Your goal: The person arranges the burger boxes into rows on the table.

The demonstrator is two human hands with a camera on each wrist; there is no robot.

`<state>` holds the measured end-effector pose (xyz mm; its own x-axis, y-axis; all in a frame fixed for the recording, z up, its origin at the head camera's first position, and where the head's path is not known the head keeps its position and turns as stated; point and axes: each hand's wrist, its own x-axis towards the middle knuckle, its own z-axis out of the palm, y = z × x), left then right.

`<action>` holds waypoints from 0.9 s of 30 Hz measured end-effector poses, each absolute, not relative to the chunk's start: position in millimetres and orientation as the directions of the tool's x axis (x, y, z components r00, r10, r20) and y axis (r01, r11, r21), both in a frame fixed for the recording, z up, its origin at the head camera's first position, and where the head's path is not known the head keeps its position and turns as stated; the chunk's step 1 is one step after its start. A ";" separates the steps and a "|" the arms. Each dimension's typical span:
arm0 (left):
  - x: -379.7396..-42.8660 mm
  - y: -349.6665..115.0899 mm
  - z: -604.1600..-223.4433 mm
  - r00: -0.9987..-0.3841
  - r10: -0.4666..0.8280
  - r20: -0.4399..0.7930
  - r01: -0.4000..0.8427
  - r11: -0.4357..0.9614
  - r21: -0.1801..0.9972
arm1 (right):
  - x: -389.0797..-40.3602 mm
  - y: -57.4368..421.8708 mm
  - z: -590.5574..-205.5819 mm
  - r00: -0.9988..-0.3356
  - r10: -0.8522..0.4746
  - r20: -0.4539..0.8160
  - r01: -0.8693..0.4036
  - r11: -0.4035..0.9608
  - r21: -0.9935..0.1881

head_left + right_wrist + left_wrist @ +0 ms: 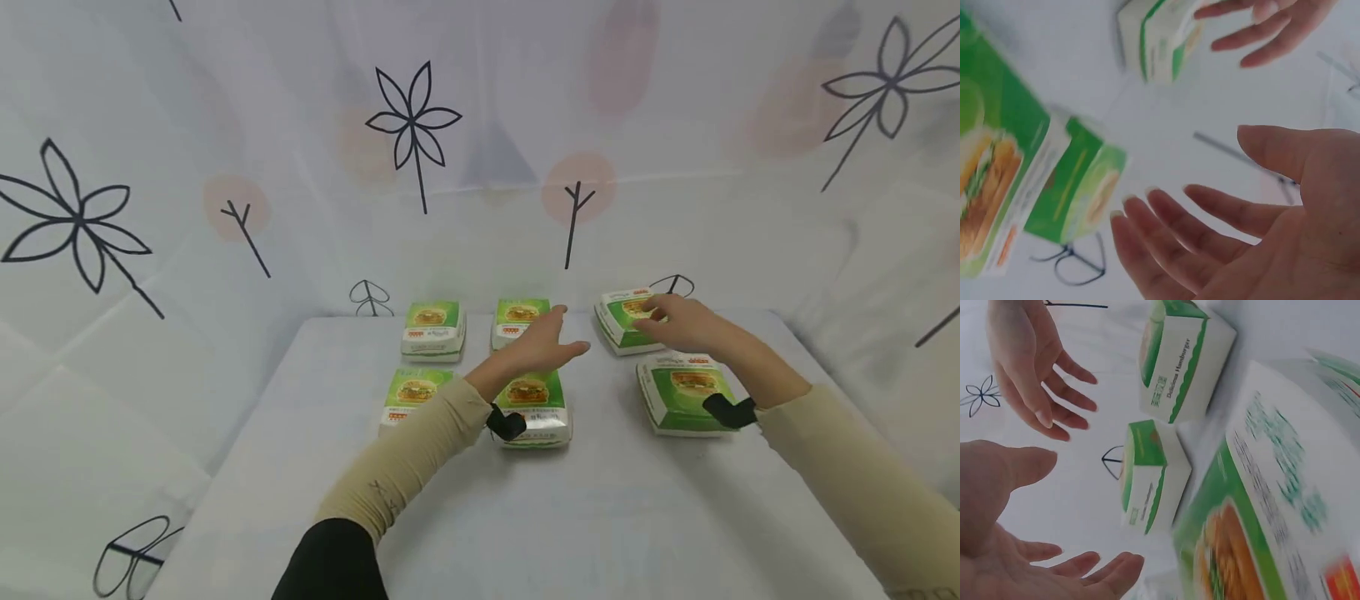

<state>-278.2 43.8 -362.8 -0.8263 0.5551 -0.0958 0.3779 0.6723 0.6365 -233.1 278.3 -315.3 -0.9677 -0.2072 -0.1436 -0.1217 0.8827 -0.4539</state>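
My left hand hovers with fingers spread between the back and front middle burger boxes, holding nothing. Behind it sits the back middle box; its wrist partly hides the front middle box. My right hand is nearest the back right burger box, overlapping its edge in the head view. In the right wrist view that hand holds nothing, its loosely bent fingers apart from the boxes. The front right box lies below the right wrist. The left wrist view shows both hands, left and right, with palms partly visible.
Two more green-and-white burger boxes, a back left one and a front left one, stand on the white table. The left forearm partly covers the front left one. A patterned white cloth hangs behind and at the sides.
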 end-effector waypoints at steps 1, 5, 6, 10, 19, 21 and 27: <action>-280.7 50.5 -366.2 -0.835 0.542 -0.095 0.357 0.666 0.656 | -238.4 284.0 -316.3 -0.971 -0.198 -0.138 -0.119 0.891 -0.438; -287.7 81.9 -378.9 -0.869 0.481 -0.117 0.264 0.650 0.713 | -260.0 303.0 -324.4 -0.983 -0.153 -0.106 -0.103 0.921 -0.375; -289.0 89.7 -381.5 -0.873 0.472 -0.122 0.245 0.642 0.726 | -265.4 306.6 -327.3 -0.985 -0.145 -0.092 -0.103 0.926 -0.362; -292.1 115.5 -388.6 -0.891 0.430 -0.144 0.182 0.631 0.754 | -285.1 317.8 -341.7 -0.990 -0.107 -0.096 -0.067 0.933 -0.354; -305.6 152.6 -404.5 -0.938 0.241 -0.248 -0.042 0.633 0.773 | -310.7 334.6 -367.8 -0.966 -0.054 -0.252 0.060 0.903 -0.425; -309.6 159.2 -409.8 -0.943 0.191 -0.271 -0.095 0.625 0.775 | -313.2 335.4 -371.2 -0.957 -0.058 -0.284 0.079 0.890 -0.449; -317.9 170.4 -421.2 -0.937 0.117 -0.329 -0.199 0.595 0.779 | -320.9 332.4 -380.0 -0.952 -0.063 -0.298 0.084 0.886 -0.456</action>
<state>-317.9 170.4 -421.2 -0.9370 0.1174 -0.3290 -0.1990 0.5947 0.7789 -320.9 332.4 -380.0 -0.9523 -0.0631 -0.2984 0.0842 0.8860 -0.4560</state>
